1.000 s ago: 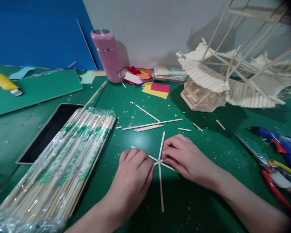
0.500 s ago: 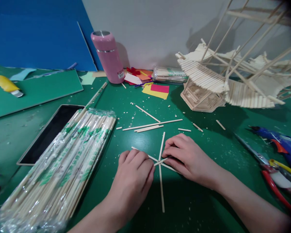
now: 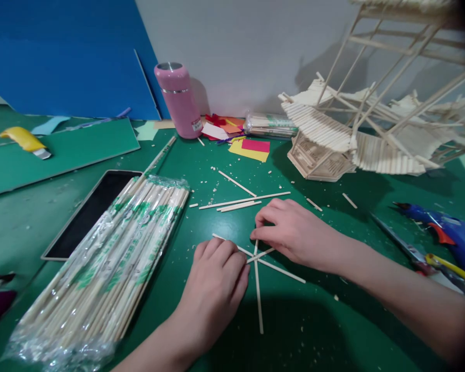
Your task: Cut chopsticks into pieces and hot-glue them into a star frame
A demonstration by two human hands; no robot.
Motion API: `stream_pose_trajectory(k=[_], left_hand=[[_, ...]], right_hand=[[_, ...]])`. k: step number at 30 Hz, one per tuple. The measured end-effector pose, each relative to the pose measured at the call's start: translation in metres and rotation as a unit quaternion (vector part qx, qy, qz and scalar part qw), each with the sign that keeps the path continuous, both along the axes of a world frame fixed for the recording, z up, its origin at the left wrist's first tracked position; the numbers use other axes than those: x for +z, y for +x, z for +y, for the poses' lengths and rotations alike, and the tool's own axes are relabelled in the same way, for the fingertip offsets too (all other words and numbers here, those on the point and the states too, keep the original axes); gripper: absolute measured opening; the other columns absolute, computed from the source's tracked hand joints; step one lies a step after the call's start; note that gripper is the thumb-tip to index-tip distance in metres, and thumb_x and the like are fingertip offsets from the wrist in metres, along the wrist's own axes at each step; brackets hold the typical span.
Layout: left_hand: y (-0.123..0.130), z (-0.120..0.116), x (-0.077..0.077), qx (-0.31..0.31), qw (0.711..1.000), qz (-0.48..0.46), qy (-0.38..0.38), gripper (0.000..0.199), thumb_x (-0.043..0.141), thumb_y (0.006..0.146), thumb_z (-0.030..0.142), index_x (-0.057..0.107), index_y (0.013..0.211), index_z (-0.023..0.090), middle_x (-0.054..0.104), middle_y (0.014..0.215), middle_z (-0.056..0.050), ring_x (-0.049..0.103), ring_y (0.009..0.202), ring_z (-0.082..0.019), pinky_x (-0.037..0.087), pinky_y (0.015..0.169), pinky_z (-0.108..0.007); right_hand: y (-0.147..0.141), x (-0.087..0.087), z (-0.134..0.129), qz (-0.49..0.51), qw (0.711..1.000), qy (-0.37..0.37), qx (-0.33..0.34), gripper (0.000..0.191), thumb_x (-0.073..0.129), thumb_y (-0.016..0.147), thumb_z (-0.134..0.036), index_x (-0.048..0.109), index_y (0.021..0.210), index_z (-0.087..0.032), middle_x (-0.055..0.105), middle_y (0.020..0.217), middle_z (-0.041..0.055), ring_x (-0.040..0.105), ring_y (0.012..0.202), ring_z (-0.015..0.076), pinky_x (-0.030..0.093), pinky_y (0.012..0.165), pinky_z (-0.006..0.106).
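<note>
Thin wooden sticks cross at one point on the green table, forming a star [image 3: 259, 294]. My left hand [image 3: 216, 276] lies over the star's left arms, fingers curled and closed on a stick near the crossing; its fingertips are partly hidden. Above the crossing, my right hand [image 3: 294, 227] pinches the far end of the lengthwise stick between thumb and forefinger. The star's lower right arm [image 3: 287, 270] lies free on the table. Just beyond the hands are loose sticks, including a long stick [image 3: 244, 200] and a shorter slanted stick [image 3: 237, 184].
At left, a plastic-wrapped chopstick bundle [image 3: 112, 268] overlaps a black tablet [image 3: 89, 217]. A yellow cutter [image 3: 25, 140] rests on a green board [image 3: 96, 144]. Behind stand a pink flask [image 3: 180, 103] and a stick-built model [image 3: 321, 124]. Pliers [image 3: 449, 268] and a blue glue gun [image 3: 445, 222] lie right.
My right hand has moved up and slightly left, from the star's right arms to its far end. My left hand stays near the crossing. The view has shifted slightly.
</note>
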State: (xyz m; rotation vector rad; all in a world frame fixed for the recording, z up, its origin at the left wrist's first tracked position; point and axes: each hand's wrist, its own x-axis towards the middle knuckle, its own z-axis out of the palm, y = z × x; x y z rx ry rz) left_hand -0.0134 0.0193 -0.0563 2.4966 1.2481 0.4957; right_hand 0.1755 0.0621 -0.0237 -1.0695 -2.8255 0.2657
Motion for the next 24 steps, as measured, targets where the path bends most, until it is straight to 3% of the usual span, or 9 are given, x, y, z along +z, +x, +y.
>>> stream_pose_trajectory(k=[9,15,18,24], left_hand=[[0.001,-0.003,0.005,0.002,0.999,0.033,-0.013,0.022,0.037,0.084,0.021,0.057,0.076,0.017,0.053,0.076,-0.005,0.045,0.075,-0.020,0.036,0.067,-0.037],[-0.005,0.005,0.008,0.012,0.999,0.014,0.042,0.020,0.037,0.085,0.020,0.057,0.085,0.016,0.053,0.078,-0.006,0.045,0.073,-0.017,0.036,0.065,-0.033],[-0.008,0.012,0.010,-0.002,0.997,0.048,0.053,0.020,0.037,0.085,0.019,0.056,0.090,0.016,0.052,0.081,-0.007,0.044,0.073,-0.018,0.035,0.063,-0.033],[-0.002,0.022,0.020,-0.051,0.990,0.134,0.017,0.020,0.040,0.083,0.018,0.059,0.075,0.018,0.051,0.078,-0.006,0.043,0.073,-0.020,0.032,0.061,-0.033]], right_hand=[[-0.007,0.007,0.001,-0.050,0.997,0.023,0.046,0.010,0.053,0.081,-0.019,0.062,0.077,-0.021,0.060,0.086,0.0025,0.044,0.088,0.0180,0.031,0.070,0.032],[-0.010,0.009,0.005,-0.082,0.989,0.062,0.104,0.012,0.054,0.081,-0.021,0.061,0.072,-0.020,0.061,0.077,0.0012,0.046,0.082,0.0187,0.031,0.066,0.032],[-0.009,0.008,0.006,-0.095,0.984,0.078,0.130,0.013,0.052,0.083,-0.021,0.061,0.073,-0.020,0.060,0.076,0.0011,0.045,0.080,0.0190,0.031,0.065,0.032],[-0.009,0.008,0.007,-0.102,0.979,0.083,0.154,0.014,0.050,0.083,-0.019,0.061,0.074,-0.020,0.058,0.075,0.0010,0.045,0.078,0.0193,0.031,0.064,0.033]])
